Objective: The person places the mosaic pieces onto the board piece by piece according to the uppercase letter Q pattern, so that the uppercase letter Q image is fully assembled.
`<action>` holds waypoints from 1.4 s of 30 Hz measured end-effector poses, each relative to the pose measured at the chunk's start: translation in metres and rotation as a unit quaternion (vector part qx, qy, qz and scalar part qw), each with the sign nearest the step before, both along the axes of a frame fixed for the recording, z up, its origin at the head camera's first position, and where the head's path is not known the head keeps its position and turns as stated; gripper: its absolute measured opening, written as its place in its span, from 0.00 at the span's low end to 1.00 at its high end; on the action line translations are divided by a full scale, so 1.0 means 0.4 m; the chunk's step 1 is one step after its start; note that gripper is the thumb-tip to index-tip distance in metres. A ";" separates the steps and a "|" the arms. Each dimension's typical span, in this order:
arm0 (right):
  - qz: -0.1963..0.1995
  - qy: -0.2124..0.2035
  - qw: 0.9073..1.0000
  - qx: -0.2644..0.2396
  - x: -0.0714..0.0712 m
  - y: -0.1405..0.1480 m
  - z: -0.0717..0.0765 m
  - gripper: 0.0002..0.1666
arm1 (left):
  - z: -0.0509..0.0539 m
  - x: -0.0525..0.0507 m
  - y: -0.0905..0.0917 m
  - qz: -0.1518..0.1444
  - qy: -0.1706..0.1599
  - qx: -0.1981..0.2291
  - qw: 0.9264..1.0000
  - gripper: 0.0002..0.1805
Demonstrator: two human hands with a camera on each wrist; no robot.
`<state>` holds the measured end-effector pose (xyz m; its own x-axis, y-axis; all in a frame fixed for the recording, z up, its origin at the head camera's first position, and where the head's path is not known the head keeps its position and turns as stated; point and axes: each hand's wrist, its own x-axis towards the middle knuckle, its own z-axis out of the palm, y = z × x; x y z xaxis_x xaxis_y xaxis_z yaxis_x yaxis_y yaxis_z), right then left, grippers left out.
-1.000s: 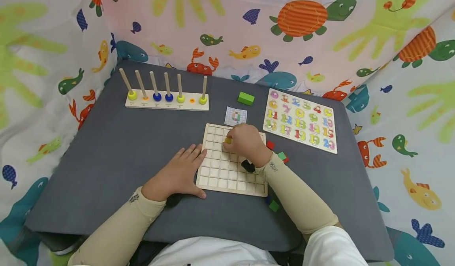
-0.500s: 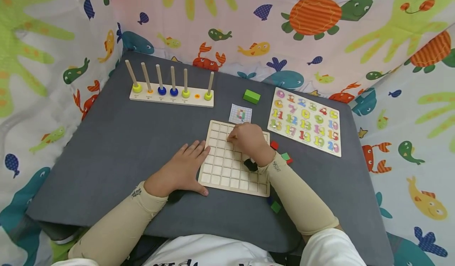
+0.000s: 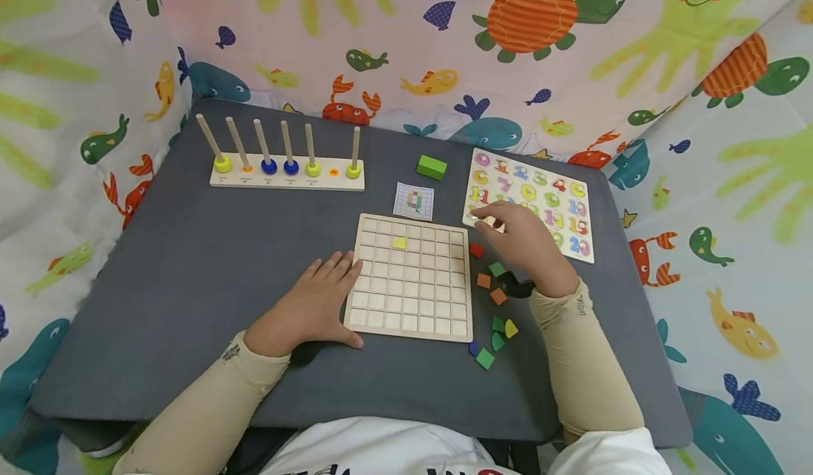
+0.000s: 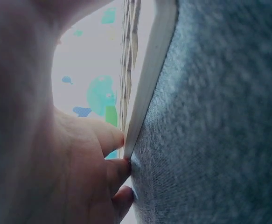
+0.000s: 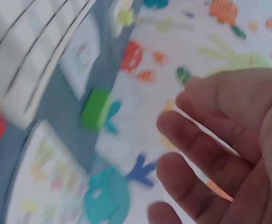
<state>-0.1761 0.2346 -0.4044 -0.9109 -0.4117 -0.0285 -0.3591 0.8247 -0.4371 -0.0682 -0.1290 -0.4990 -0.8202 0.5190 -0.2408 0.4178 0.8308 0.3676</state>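
A wooden grid board (image 3: 413,284) lies flat on the grey table. One yellow piece (image 3: 399,243) sits in a cell near its top left. My left hand (image 3: 314,305) rests against the board's left edge with its fingers straight; the left wrist view has the fingertips touching the board's side (image 4: 149,79). Raised over the lower left of the number board (image 3: 581,200), my right hand (image 3: 524,238) has loosely bent fingers and holds nothing, as the right wrist view shows. Near it lie a red piece (image 3: 476,250), orange pieces (image 3: 484,280) and a green piece (image 3: 497,269).
A printed pattern card (image 3: 413,201) lies behind the grid board, and a green block (image 3: 431,167) beyond it. The peg stand with rings (image 3: 286,178) is at the back left. More small pieces (image 3: 497,341) lie right of the board. Patterned cloth hangs around the table.
My right hand has let go of the yellow piece in the grid cell and moved right, off the board, with its fingers parted. My left hand stays at the board's edge.
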 end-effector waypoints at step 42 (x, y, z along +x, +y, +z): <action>0.165 0.067 0.979 0.094 -0.029 -0.192 -0.174 0.09 | 0.000 -0.007 -0.001 0.005 0.004 -0.013 1.000 0.75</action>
